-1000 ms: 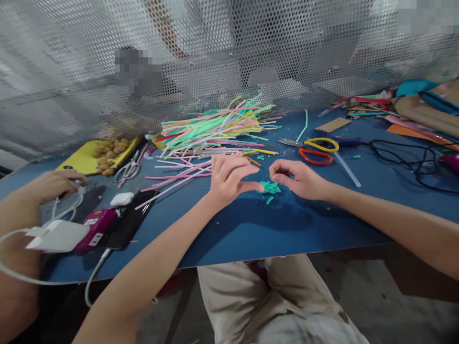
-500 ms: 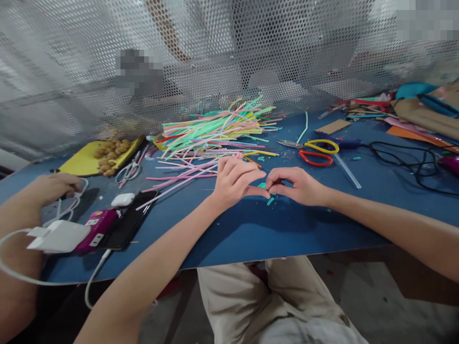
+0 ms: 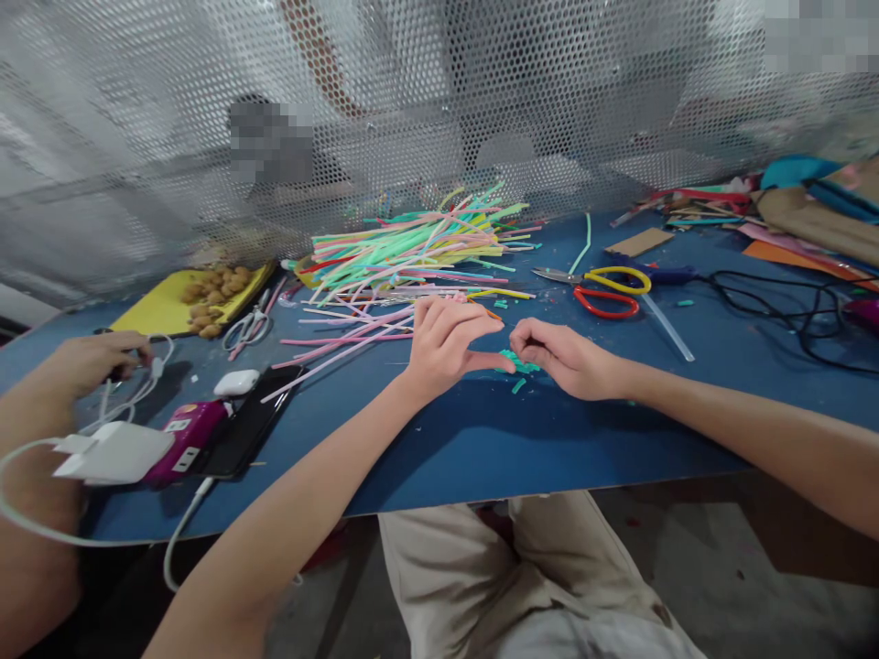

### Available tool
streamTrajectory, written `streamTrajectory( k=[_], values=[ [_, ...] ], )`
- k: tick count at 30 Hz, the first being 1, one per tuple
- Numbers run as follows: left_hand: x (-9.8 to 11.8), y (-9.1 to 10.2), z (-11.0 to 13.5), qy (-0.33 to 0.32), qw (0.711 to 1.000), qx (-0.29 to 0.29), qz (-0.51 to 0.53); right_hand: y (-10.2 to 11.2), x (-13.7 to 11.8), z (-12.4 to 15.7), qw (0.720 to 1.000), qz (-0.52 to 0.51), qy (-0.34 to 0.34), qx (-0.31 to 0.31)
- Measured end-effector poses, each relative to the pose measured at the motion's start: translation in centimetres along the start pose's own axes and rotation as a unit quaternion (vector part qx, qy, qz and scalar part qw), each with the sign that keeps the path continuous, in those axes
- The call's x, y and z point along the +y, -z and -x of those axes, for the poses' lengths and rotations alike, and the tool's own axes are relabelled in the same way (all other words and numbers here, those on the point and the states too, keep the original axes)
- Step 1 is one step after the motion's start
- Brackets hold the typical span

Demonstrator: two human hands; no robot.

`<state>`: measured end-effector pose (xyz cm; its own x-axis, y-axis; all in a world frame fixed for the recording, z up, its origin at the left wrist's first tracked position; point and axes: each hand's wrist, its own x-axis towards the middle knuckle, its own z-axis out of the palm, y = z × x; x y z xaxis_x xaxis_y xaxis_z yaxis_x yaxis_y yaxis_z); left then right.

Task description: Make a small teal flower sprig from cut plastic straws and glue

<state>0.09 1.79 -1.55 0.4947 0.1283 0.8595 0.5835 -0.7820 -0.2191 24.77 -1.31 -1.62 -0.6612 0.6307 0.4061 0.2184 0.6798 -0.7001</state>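
My left hand (image 3: 446, 343) is over the blue table, its thumb held apart from its outstretched fingers, with nothing visible gripped between them. Facing it, my right hand (image 3: 567, 359) has its fingers curled and pressed together; whatever they hold is hidden. A small heap of short green cut pieces (image 3: 523, 362) lies between the two hands, by the left thumb tip. One loose green piece (image 3: 519, 386) rests just in front of the heap. Behind my left hand is a large pile of pastel foam-like strips (image 3: 412, 243), with several pink strips (image 3: 343, 345) reaching towards it.
Scissors with red and yellow handles (image 3: 605, 302) lie behind my right hand, near a clear stick (image 3: 667, 328) and a black cable (image 3: 775, 316). At left are a phone (image 3: 247, 430), a purple power strip (image 3: 187, 441), white scissors (image 3: 247, 329) and another person's hand (image 3: 103, 359).
My right hand has curled tighter and drawn slightly away from my left thumb, uncovering more of the green heap. My left fingers have shifted slightly up and left.
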Motion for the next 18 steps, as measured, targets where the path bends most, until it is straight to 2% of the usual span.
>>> streamTrajectory(
  k=[5, 11, 14, 18],
  values=[
    [-0.7, 0.3, -0.2, 0.05, 0.996, -0.005, 0.068, 1.8, 1.6, -0.1, 0.998, 0.024, -0.011, 0.058],
    [-1.1, 0.4, 0.2, 0.102, 0.984, -0.083, 0.118, 3.0, 3.1, -0.3, 0.989, 0.108, -0.023, 0.095],
    [-1.1, 0.4, 0.3, 0.109, 0.975, -0.137, 0.14, 3.0, 3.6, -0.3, 0.987, 0.132, -0.021, 0.087],
    [-1.3, 0.2, 0.2, 0.077, 0.969, -0.186, 0.144, 3.0, 3.7, -0.4, 0.987, 0.145, -0.004, 0.068]
  ],
)
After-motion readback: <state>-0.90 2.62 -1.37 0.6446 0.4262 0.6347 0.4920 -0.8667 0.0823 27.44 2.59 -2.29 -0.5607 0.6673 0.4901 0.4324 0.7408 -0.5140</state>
